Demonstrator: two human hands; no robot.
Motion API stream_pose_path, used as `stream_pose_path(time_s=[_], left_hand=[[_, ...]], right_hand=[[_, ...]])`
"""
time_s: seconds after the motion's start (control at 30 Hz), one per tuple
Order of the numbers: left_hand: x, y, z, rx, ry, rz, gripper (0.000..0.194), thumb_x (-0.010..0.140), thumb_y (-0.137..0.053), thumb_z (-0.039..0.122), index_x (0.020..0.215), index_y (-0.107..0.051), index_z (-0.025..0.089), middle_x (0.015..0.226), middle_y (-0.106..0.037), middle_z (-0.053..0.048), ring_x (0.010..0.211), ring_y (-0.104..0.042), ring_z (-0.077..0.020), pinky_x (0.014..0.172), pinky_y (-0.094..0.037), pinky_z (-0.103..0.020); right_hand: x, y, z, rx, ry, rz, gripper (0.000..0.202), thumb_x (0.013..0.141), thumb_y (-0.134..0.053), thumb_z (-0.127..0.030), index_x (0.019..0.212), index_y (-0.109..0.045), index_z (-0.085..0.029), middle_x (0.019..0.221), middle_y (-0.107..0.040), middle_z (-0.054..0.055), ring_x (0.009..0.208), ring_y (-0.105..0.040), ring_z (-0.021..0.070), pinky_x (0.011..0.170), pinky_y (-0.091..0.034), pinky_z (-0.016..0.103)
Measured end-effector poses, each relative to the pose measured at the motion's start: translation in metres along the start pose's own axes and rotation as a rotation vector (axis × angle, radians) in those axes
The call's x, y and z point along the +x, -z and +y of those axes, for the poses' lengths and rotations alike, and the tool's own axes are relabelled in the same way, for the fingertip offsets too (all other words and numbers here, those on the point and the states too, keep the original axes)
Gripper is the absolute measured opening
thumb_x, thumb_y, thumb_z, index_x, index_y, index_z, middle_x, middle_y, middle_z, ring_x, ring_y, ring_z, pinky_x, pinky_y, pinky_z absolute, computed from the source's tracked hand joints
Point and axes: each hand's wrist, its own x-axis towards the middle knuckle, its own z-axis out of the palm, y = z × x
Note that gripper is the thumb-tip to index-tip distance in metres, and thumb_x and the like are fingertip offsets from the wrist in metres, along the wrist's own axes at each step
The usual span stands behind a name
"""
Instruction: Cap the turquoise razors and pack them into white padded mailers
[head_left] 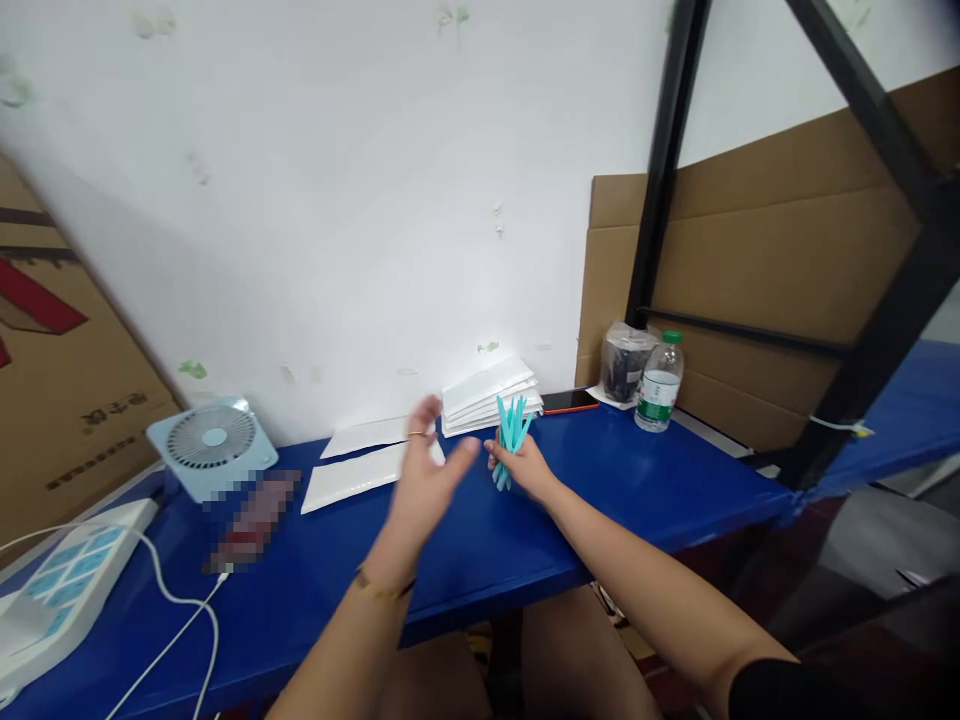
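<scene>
My right hand is closed round a bundle of thin turquoise sticks, held upright and fanned out at the top above the blue table. To its left, my left hand is raised with its thumb and fingers apart and nothing between them. Behind my left hand lie flat white packets, partly covered by it. A stack of similar white packets rests against the wall, just behind the sticks.
A blue fan, a blurred-out object with a cable and a white power strip are on the left. A phone, a bagged dark cup and a bottle stand or lie back right, near a black metal frame.
</scene>
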Motion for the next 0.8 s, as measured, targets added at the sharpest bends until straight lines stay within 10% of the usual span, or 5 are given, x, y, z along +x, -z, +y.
stream_pose_path(time_s=[0.13,0.27,0.47,0.6,0.8], left_hand=[[0.009,-0.041,-0.03,-0.12,0.188,-0.251,0.091,0.057,-0.08,0.03,0.134,-0.032,0.02,0.121,-0.053,-0.013,0.101,-0.057,-0.0233,0.088,-0.045,-0.037],[0.02,-0.063,-0.038,-0.088,0.161,-0.33,0.046,0.062,-0.075,0.031,0.102,-0.059,0.016,0.086,-0.064,-0.007,0.076,-0.061,-0.0183,0.074,-0.048,-0.032],[0.031,-0.046,-0.01,-0.323,0.069,-0.375,0.067,0.066,-0.072,0.03,0.127,-0.043,0.026,0.118,-0.055,-0.01,0.105,-0.054,-0.0219,0.081,-0.046,-0.029],[0.031,-0.042,-0.022,-0.069,0.031,-0.557,0.048,0.057,-0.076,0.028,0.103,-0.064,0.022,0.102,-0.064,-0.007,0.095,-0.058,-0.0241,0.084,-0.045,-0.033],[0.023,-0.063,-0.05,-0.185,0.226,-0.186,0.028,0.072,-0.063,0.044,0.071,-0.062,0.016,0.065,-0.063,-0.004,0.072,-0.061,-0.0197,0.07,-0.047,-0.03]], right_hand=[[-0.009,-0.011,0.013,-0.094,0.114,-0.16,0.02,0.071,-0.061,-0.028,0.089,-0.058,-0.019,0.085,-0.067,0.005,0.079,-0.065,0.02,0.076,-0.053,0.036],[-0.008,-0.012,0.016,-0.2,0.206,-0.056,0.034,0.068,-0.06,-0.02,0.102,-0.055,-0.017,0.103,-0.064,0.011,0.096,-0.061,0.0246,0.086,-0.049,0.039],[-0.006,-0.005,0.003,-0.22,0.002,-0.148,0.02,0.084,-0.045,-0.033,0.093,-0.057,-0.02,0.07,-0.065,0.004,0.064,-0.065,0.0201,0.062,-0.054,0.035],[-0.001,-0.009,0.005,-0.321,0.086,-0.129,0.021,0.079,-0.051,-0.026,0.099,-0.055,-0.02,0.093,-0.066,0.009,0.094,-0.061,0.0239,0.084,-0.05,0.037],[-0.007,-0.015,0.018,-0.41,-0.043,-0.197,0.039,0.06,-0.062,-0.016,0.098,-0.056,-0.017,0.087,-0.067,0.007,0.081,-0.063,0.0239,0.071,-0.05,0.032]])
